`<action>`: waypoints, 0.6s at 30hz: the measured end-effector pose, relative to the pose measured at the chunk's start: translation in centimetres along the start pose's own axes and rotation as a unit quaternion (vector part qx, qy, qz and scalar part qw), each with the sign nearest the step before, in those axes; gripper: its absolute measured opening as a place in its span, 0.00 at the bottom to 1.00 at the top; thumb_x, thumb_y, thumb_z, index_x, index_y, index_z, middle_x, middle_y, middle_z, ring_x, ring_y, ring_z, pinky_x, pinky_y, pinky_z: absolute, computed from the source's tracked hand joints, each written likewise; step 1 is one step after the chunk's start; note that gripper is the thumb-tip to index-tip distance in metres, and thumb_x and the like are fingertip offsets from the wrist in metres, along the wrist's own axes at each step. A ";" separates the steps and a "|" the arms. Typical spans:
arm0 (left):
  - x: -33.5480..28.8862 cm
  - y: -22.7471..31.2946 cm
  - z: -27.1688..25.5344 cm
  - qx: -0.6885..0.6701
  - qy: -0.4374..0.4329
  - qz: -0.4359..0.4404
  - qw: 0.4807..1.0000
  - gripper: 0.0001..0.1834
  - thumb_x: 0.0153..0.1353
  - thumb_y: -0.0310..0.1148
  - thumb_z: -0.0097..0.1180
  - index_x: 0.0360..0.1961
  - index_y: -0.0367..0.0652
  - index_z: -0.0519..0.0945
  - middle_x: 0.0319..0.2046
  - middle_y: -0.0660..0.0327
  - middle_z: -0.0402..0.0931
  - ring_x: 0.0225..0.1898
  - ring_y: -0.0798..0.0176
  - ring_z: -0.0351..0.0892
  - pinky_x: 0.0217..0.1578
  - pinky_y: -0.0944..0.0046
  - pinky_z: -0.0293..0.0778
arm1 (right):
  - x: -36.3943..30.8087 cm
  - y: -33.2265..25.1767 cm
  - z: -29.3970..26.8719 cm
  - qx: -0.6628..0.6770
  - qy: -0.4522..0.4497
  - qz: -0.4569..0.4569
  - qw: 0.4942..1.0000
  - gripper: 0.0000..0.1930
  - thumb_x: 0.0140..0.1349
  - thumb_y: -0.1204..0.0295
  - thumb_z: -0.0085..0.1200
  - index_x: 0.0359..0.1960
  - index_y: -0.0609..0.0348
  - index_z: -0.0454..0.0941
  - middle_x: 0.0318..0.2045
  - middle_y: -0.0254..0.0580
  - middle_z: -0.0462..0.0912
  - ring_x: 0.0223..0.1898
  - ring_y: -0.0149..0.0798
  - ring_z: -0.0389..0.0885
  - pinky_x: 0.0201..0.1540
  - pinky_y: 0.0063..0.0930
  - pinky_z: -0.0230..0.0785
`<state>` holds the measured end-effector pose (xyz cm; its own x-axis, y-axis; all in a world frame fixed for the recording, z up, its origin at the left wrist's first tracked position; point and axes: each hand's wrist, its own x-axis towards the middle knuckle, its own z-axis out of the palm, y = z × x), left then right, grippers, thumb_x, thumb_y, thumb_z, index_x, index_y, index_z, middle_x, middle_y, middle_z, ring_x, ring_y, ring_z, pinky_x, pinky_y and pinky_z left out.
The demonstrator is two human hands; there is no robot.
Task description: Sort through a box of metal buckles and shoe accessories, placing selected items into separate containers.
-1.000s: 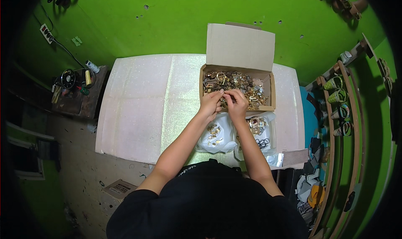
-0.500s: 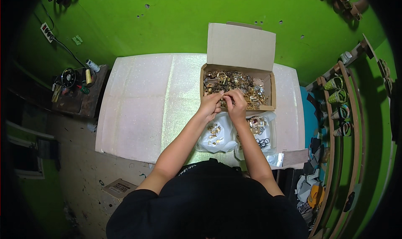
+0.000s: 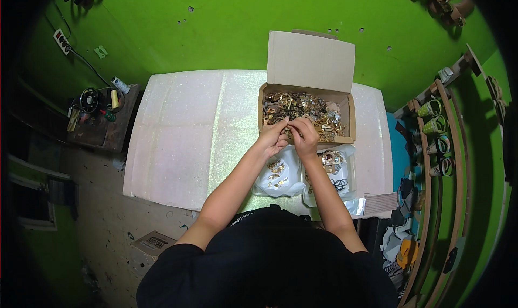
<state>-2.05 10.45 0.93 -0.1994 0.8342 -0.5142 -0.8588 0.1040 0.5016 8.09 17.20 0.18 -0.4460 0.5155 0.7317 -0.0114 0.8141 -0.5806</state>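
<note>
My left hand [image 3: 274, 138] and my right hand [image 3: 305, 135] meet above the near edge of an open cardboard box [image 3: 352, 119]. The fingertips of both are pinched close together; whatever lies between them is too small to make out. Inside the box is a heap of gold and silver metal buckles [image 3: 302, 104] and similar small fittings. Below my left hand, a container lined with white plastic [image 3: 294, 170] holds a few gold pieces [image 3: 277, 169]. Partly behind my right forearm, a second clear container [image 3: 352, 173] holds larger metal pieces [image 3: 331, 159] and dark rings [image 3: 339, 184].
The pale shimmering cloth [image 3: 178, 141] covers the table. At left stands a small table with a sewing machine wheel [image 3: 88, 100] and thread spools [image 3: 114, 98]. A wooden rack with sandals [image 3: 436, 125] lines the right wall. A ribbed brownish piece [image 3: 380, 203] lies at the near right edge.
Almost nothing differs. My hands stay pinched together over the box, with only slight finger movement, and the whole view has shifted very slightly.
</note>
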 end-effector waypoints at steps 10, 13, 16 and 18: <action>0.2 -0.2 0.1 -0.007 -0.006 -0.020 1.000 0.13 0.59 0.40 0.51 0.21 0.47 0.66 0.12 0.73 0.54 0.09 0.78 0.48 0.07 0.77 0.44 | -1.0 0.2 0.9 0.074 0.005 0.098 0.992 0.04 0.53 0.81 0.50 0.31 0.64 0.71 0.28 0.42 0.74 0.27 0.35 0.75 0.29 0.24 0.69; 0.1 -0.2 0.2 0.013 -0.026 -0.011 1.000 0.11 0.60 0.39 0.50 0.25 0.45 0.69 0.13 0.72 0.57 0.10 0.79 0.49 0.08 0.78 0.46 | -1.8 0.7 1.9 0.182 0.041 0.201 0.962 0.03 0.58 0.79 0.46 0.33 0.64 0.68 0.26 0.35 0.73 0.26 0.27 0.72 0.30 0.18 0.67; 0.2 -0.2 0.1 0.010 -0.039 -0.006 0.999 0.10 0.60 0.38 0.49 0.27 0.44 0.71 0.16 0.71 0.61 0.11 0.80 0.51 0.09 0.79 0.47 | -2.0 1.2 2.4 0.320 0.075 0.294 0.898 0.02 0.61 0.76 0.44 0.34 0.61 0.68 0.27 0.33 0.73 0.26 0.24 0.72 0.29 0.16 0.66; 0.1 -0.1 -0.2 0.026 -0.029 0.008 0.999 0.09 0.60 0.37 0.49 0.30 0.43 0.72 0.18 0.70 0.64 0.12 0.80 0.52 0.09 0.80 0.48 | -1.7 1.3 2.2 0.378 0.076 0.369 0.846 0.03 0.62 0.74 0.43 0.34 0.59 0.69 0.27 0.32 0.73 0.26 0.24 0.72 0.28 0.16 0.66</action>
<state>-2.06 10.39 0.71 -0.1835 0.8654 -0.4662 -0.8295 0.1182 0.5459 6.86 16.79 -2.58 -0.4612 0.8841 0.0752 -0.3757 -0.1178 -0.9192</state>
